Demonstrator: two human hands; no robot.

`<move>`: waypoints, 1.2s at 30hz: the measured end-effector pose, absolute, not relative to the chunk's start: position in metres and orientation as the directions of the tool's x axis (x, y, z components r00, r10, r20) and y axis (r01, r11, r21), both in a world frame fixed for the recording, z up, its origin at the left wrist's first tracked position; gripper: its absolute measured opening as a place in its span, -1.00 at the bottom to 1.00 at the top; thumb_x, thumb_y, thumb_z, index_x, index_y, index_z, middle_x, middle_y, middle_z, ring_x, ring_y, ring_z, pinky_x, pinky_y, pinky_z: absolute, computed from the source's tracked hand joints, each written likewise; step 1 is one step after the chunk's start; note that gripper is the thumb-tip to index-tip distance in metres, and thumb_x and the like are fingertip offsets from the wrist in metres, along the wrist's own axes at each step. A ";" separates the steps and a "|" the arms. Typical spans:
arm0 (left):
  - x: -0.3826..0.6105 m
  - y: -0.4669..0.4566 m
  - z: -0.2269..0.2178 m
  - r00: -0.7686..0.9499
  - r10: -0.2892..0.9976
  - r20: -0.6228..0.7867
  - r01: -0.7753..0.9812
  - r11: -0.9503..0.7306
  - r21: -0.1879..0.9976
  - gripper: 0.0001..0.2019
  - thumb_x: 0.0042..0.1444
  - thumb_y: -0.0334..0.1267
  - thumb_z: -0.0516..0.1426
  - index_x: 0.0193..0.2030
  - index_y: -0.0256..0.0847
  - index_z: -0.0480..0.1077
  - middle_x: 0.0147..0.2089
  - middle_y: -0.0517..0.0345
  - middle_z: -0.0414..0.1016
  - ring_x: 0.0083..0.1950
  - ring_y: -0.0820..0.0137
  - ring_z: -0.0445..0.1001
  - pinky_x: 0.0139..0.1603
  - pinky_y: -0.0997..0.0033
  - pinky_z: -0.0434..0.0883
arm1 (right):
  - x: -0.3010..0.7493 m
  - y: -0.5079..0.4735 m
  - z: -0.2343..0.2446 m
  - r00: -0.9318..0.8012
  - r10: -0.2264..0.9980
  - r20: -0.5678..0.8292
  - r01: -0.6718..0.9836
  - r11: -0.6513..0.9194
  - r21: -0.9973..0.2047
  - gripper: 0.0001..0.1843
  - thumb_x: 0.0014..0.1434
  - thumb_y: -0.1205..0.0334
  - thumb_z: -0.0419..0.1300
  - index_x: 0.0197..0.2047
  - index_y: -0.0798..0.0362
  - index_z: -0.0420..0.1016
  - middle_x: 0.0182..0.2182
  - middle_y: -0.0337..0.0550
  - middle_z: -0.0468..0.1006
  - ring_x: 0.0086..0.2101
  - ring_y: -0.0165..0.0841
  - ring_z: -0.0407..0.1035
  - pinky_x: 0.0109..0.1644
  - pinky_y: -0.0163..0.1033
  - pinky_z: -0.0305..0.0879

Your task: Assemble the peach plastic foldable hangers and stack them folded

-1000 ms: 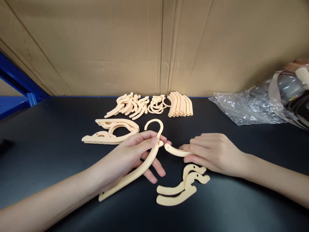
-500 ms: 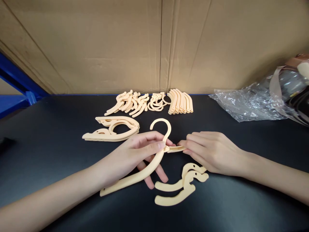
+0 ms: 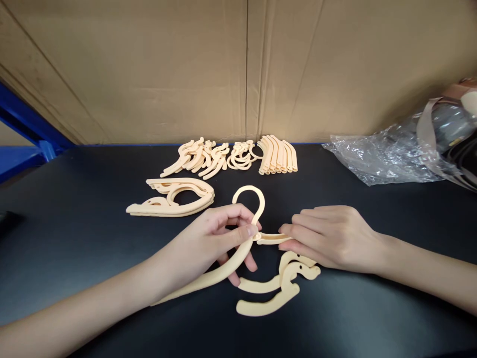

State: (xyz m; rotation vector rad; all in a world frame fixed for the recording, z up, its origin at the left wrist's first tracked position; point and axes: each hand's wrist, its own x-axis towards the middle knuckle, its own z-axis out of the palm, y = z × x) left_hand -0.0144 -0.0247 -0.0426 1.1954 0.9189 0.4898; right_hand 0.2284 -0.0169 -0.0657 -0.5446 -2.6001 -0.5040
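Note:
My left hand (image 3: 208,243) is closed on a cream plastic hanger piece (image 3: 223,266), a long curved arm with a round hook (image 3: 249,198) rising above the fingers. My right hand (image 3: 328,236) grips a second cream hanger arm (image 3: 270,238), whose end meets the first piece just below the hook. Both hands hover low over a black table (image 3: 93,248). Two loose curved arms (image 3: 278,291) lie on the table just in front of my hands.
Assembled folded hangers (image 3: 173,199) are stacked at the left. Rows of cream arms, hooks and curved pieces (image 3: 231,158) lie along the back edge by a cardboard wall (image 3: 238,69). Crumpled clear plastic bags (image 3: 395,154) sit at the right. A blue frame (image 3: 26,144) is at the far left.
My right hand brought its arm leftward until its end met the hooked piece in my left hand. The left hand shifted slightly right and the hook turned more upright.

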 end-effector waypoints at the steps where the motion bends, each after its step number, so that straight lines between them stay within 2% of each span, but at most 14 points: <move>1: -0.014 -0.025 -0.044 0.566 0.751 -0.339 0.133 0.323 0.937 -0.74 0.22 -0.06 0.19 -0.27 -0.25 0.37 -0.49 0.22 0.50 -0.50 0.49 0.50 -0.53 0.60 0.55 | 0.228 -0.017 -0.066 -0.829 0.290 0.477 0.444 0.861 0.247 -0.70 0.40 0.18 0.07 -0.35 0.09 0.45 -0.57 -0.33 0.37 -0.57 -0.44 0.16 -0.50 -0.28 0.07; 7: -0.014 -0.028 -0.047 0.573 0.744 -0.343 0.114 0.342 0.933 -0.70 0.18 -0.01 0.22 -0.30 -0.23 0.36 -0.52 0.28 0.45 -0.55 0.54 0.47 -0.55 0.65 0.52 | 0.229 -0.017 -0.067 -0.839 0.278 0.468 0.424 0.873 0.241 -0.67 0.40 0.17 0.06 -0.39 0.08 0.42 -0.57 -0.34 0.36 -0.56 -0.44 0.16 -0.49 -0.27 0.07; 12: -0.015 -0.029 -0.046 0.555 0.750 -0.360 0.104 0.367 0.925 -0.75 0.15 -0.08 0.25 -0.32 -0.21 0.37 -0.48 0.31 0.43 -0.50 0.49 0.51 -0.64 0.68 0.47 | 0.229 -0.017 -0.067 -0.831 0.286 0.477 0.428 0.877 0.220 -0.68 0.40 0.15 0.06 -0.36 0.08 0.46 -0.57 -0.33 0.36 -0.56 -0.44 0.14 -0.50 -0.28 0.05; 15: -0.014 -0.028 -0.045 0.566 0.742 -0.359 0.097 0.373 0.923 -0.77 0.19 -0.10 0.21 -0.34 -0.20 0.35 -0.48 0.34 0.40 -0.56 0.53 0.47 -0.69 0.70 0.42 | 0.229 -0.015 -0.067 -0.828 0.290 0.479 0.429 0.878 0.210 -0.68 0.40 0.15 0.06 -0.35 0.08 0.48 -0.57 -0.33 0.37 -0.57 -0.44 0.14 -0.50 -0.28 0.05; 21: -0.012 -0.026 -0.043 0.551 0.739 -0.388 0.131 0.383 0.915 -0.67 0.11 -0.03 0.26 -0.43 -0.22 0.29 -0.51 0.33 0.39 -0.56 0.53 0.44 -0.70 0.69 0.40 | 0.227 -0.015 -0.067 -0.832 0.275 0.482 0.428 0.871 0.240 -0.67 0.40 0.15 0.05 -0.35 0.08 0.48 -0.57 -0.33 0.37 -0.58 -0.45 0.12 -0.52 -0.27 0.02; 24: -0.012 -0.028 -0.043 0.543 0.749 -0.378 0.119 0.377 0.918 -0.67 0.08 -0.08 0.29 -0.45 -0.22 0.28 -0.52 0.33 0.38 -0.51 0.51 0.46 -0.64 0.67 0.44 | 0.227 -0.016 -0.067 -0.833 0.259 0.489 0.426 0.865 0.266 -0.68 0.39 0.15 0.07 -0.36 0.09 0.48 -0.59 -0.34 0.35 -0.58 -0.45 0.12 -0.52 -0.27 0.01; 30: -0.012 -0.031 -0.045 0.547 0.775 -0.317 0.090 0.322 0.942 -0.76 0.18 -0.26 0.19 -0.46 -0.24 0.26 -0.48 0.30 0.45 -0.47 0.55 0.48 -0.50 0.71 0.44 | 0.228 -0.017 -0.067 -0.839 0.248 0.484 0.415 0.867 0.275 -0.72 0.37 0.16 0.11 -0.33 0.10 0.48 -0.57 -0.34 0.38 -0.58 -0.46 0.16 -0.51 -0.26 0.01; 36: -0.010 -0.031 -0.049 0.539 0.787 -0.302 0.116 0.285 0.951 -0.72 0.11 -0.20 0.25 -0.46 -0.20 0.22 -0.56 0.30 0.44 -0.51 0.54 0.45 -0.51 0.68 0.42 | 0.228 -0.018 -0.068 -0.835 0.252 0.489 0.408 0.879 0.245 -0.73 0.36 0.13 0.12 -0.32 0.09 0.48 -0.58 -0.35 0.40 -0.58 -0.47 0.16 -0.51 -0.26 0.01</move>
